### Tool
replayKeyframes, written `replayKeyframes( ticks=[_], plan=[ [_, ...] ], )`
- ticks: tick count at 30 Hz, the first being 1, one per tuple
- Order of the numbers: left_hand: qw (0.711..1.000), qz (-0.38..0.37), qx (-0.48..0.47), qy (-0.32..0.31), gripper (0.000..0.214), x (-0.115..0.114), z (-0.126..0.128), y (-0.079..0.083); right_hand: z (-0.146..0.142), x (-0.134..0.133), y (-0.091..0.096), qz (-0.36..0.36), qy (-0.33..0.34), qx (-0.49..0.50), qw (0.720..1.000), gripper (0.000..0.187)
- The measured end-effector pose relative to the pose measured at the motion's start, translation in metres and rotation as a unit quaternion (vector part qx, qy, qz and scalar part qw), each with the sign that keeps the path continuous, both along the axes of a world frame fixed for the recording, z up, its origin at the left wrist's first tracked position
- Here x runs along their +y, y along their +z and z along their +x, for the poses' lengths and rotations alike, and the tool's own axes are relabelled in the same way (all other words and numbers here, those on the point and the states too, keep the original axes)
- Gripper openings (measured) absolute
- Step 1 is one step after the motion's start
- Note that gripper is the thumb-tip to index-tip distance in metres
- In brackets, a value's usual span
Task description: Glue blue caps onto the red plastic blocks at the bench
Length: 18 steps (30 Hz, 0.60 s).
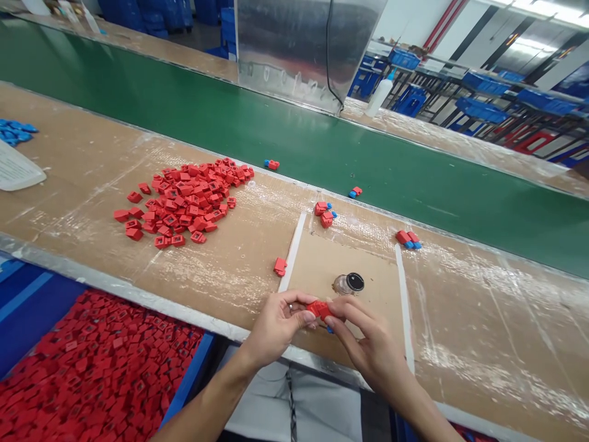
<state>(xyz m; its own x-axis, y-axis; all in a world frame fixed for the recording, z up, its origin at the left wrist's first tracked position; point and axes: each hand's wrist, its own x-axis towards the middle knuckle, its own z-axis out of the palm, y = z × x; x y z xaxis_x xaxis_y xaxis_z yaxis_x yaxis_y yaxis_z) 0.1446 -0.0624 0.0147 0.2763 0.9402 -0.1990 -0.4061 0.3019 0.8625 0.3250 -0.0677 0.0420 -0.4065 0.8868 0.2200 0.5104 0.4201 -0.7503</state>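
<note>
Just above the near edge of the desk [483,319], both hands work over a cardboard sheet [343,270] flanked by white strips [292,253]. The left hand [278,325] and the right hand [375,350] close narrowly on one red part [319,310], pinching it from either side between fingers and thumbs. A small blue piece [329,330] shows beneath it. Just past the fingers, a glass jar [348,283] with a black lid sits on the cardboard.

A lone red part [280,266] lies against the left strip. Two small clusters of red and blue parts [324,213] [408,239] rest beyond the sheet, one near its far edge and one off to the right. Left of the sheet spreads a loose pile of red parts [181,202], and farther left lie blue parts [13,132] and a sheet of paper [16,169].

Along the desk's far side runs a green conveyor belt [230,116] carrying two red-and-blue pairs [272,164] [354,191]. Below the desk at lower left, a blue crate [193,368] brims with red parts.
</note>
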Motion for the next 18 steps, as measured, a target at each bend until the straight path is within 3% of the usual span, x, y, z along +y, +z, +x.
replayKeyframes(
  ticks=[9, 14, 18],
  plan=[
    [1.000, 0.009, 0.009, 0.003, 0.029, -0.003, -0.003, -0.007, -0.004, -0.002, 0.002, 0.045, 0.008, -0.036, 0.998, 0.016],
    [0.997, 0.041, 0.059, -0.023, 0.024, -0.007, 0.002, -0.008, -0.009, -0.017, -0.009, 0.123, -0.073, -0.018, 0.990, 0.018],
    [0.989, 0.044, 0.124, -0.064, 0.054, -0.016, -0.010, -0.001, 0.017, -0.043, -0.015, 0.141, -0.153, 0.006, 0.978, 0.018]
  ],
)
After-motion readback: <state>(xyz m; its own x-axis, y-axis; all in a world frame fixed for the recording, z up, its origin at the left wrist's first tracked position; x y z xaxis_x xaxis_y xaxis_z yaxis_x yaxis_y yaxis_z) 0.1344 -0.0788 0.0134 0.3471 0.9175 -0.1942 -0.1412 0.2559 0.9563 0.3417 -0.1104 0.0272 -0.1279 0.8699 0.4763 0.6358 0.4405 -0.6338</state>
